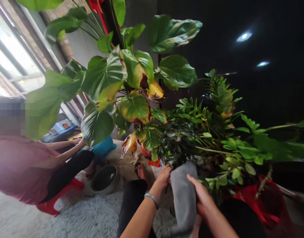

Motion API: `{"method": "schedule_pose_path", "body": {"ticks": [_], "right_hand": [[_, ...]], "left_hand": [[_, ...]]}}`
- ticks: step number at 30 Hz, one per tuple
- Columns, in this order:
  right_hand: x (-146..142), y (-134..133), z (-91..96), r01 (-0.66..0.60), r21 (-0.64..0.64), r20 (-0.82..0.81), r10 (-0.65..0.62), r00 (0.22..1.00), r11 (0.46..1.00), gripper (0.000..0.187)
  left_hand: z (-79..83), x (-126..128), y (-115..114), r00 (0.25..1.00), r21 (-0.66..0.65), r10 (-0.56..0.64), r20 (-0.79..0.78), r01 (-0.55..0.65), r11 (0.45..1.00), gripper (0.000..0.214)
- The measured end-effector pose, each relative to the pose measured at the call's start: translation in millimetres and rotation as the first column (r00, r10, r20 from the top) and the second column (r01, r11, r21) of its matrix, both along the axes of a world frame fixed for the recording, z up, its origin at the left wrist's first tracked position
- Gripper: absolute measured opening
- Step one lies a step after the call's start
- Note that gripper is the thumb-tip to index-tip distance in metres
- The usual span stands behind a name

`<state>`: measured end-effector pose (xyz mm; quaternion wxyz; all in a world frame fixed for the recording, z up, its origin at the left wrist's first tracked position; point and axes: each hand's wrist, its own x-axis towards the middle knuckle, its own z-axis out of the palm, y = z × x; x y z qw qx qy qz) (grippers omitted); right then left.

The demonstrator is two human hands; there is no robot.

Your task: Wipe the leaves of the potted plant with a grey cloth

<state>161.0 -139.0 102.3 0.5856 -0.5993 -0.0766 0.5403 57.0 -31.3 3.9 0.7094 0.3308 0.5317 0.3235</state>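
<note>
My right hand (202, 198) is closed on a grey cloth (184, 195), which hangs down in front of me. My left hand (164, 175), with a metal bracelet on its wrist, reaches into the low dark-green leaves (176, 142) of a small potted plant; its fingertips are hidden among the leaves, so what they hold is unclear. A tall plant with large green and yellowing leaves (117, 82) rises just behind. A bushy plant with small light-green leaflets (231, 145) spreads to the right.
Another person in a pink top (20, 165) sits at the left on a red stool (55, 201). A grey bowl (104, 178) stands on the floor beside a blue cushion (103, 147). Red pots (268, 198) sit at the right. Windows are at the upper left.
</note>
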Motion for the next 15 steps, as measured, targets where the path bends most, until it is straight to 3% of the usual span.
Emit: {"method": "schedule_pose_path", "body": {"ticks": [2, 4, 7, 9, 11, 13, 15], "right_hand": [[-7, -21, -6.1, -0.111, -0.067, -0.064, 0.107, 0.992, 0.992, 0.032], [4, -30, 2.1, -0.132, -0.065, -0.037, 0.13, 0.991, 0.989, 0.037], [37, -10, 26.6, 0.079, 0.07, 0.124, -0.087, 0.989, 0.994, 0.037], [53, 12, 36.2, 0.286, 0.186, 0.181, -0.319, 0.93, 0.94, 0.033], [55, 26, 33.5, 0.358, 0.194, 0.164, -0.39, 0.906, 0.913, 0.029], [42, 24, 19.9, 0.214, 0.08, 0.103, -0.221, 0.97, 0.974, 0.028], [24, 9, 0.6, -0.028, -0.024, 0.036, 0.029, 0.999, 0.999, 0.031]], "left_hand": [[-1.6, -4, 0, 1.0, -0.015, -0.027, 0.007, 0.027, 1.0, 0.005], [1.3, -12, -3, 0.998, -0.026, -0.055, 0.026, 0.055, 0.998, 0.008], [13.6, -29, -10, 0.999, 0.013, -0.034, 0.02, 0.034, 0.999, 0.03], [26.3, -39, -12, 1.0, 0.057, 0.002, -0.024, 0.0, 0.998, 0.04], [41.9, -45, -8, 0.995, 0.187, 0.049, -0.091, -0.031, 0.982, 0.036], [59.2, -46, 3, 0.987, 0.39, 0.089, -0.136, -0.029, 0.92, 0.024], [75.2, -41, 24, 0.98, 0.552, 0.122, -0.154, -0.017, 0.834, 0.016]]}}
